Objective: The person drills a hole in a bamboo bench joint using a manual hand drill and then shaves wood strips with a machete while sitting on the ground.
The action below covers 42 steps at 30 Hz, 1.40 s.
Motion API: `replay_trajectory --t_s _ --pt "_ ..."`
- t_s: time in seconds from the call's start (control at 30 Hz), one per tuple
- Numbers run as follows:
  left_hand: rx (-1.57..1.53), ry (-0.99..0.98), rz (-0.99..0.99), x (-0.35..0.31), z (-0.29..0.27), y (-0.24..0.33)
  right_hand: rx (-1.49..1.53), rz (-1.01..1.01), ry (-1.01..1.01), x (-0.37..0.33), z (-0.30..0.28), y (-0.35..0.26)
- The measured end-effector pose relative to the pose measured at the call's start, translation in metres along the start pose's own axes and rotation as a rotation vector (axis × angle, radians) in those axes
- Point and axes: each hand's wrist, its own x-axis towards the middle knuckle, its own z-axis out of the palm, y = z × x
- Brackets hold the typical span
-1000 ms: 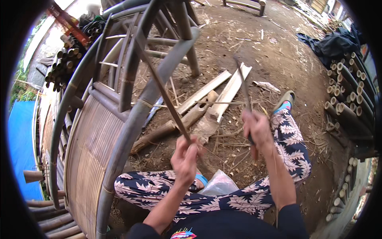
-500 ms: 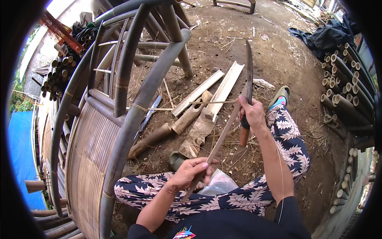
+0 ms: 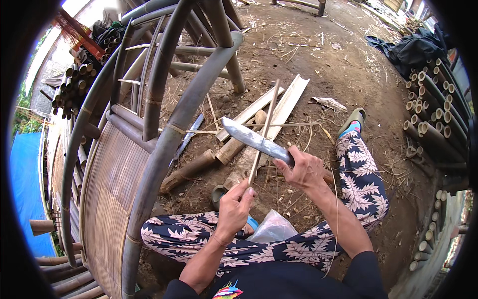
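Bamboo in a thin brown strip [image 3: 267,119] is standing out, tilted, near the centre of the frame, its lower end sitting in the left hand [image 3: 236,207], whose fingers are closing around it. The right hand [image 3: 304,172], right of centre, is wrapping firmly around a broad-bladed knife [image 3: 246,135], and the blade is crossing the strip; whether its edge is biting, I cannot tell.

As I judge it, the strip is already cut free as a narrow length, and its trimming is still going on; how much of its surface is left to smooth is not showing clearly. Two pale split bamboo pieces [image 3: 291,102] are lying on the ground [image 3: 318,55] just beyond, untouched, with a notched log [image 3: 230,150] beside them. At left, a bamboo seat frame [image 3: 167,142] is already carrying its slatted panel [image 3: 117,179]. Scattered scraps around the ground are suggesting plenty of cutting already done.
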Motion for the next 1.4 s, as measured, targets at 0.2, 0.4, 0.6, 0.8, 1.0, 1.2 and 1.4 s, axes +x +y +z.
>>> replay_trajectory --t_s 0.2,0.4,0.6,0.8,1.0,1.2,1.4 --pt "0.132 -0.177 -0.012 -0.062 -0.030 -0.014 -0.019 0.522 -0.057 0.055 -0.049 0.092" --pt "-0.308 -0.114 -0.184 -0.004 -0.008 0.015 0.155 0.241 -0.209 0.005 -0.044 -0.003" --pt "-0.197 -0.172 -0.067 -0.002 0.011 0.031 0.162 0.168 -0.058 -0.003 -0.022 -0.006" --pt "-0.187 -0.213 -0.081 -0.032 0.013 0.016 0.136 0.384 0.024 0.055 -0.048 0.059" --pt "-0.329 -0.264 -0.121 -0.032 0.011 -0.009 1.255 0.680 -0.018 0.057 -0.080 0.068" --pt "0.026 -0.473 0.196 0.032 0.014 -0.043 1.675 0.628 -0.127 0.027 -0.064 -0.007" --pt "0.189 -0.148 0.750 0.069 0.027 0.081 1.334 0.525 -0.258 0.005 -0.058 -0.033"
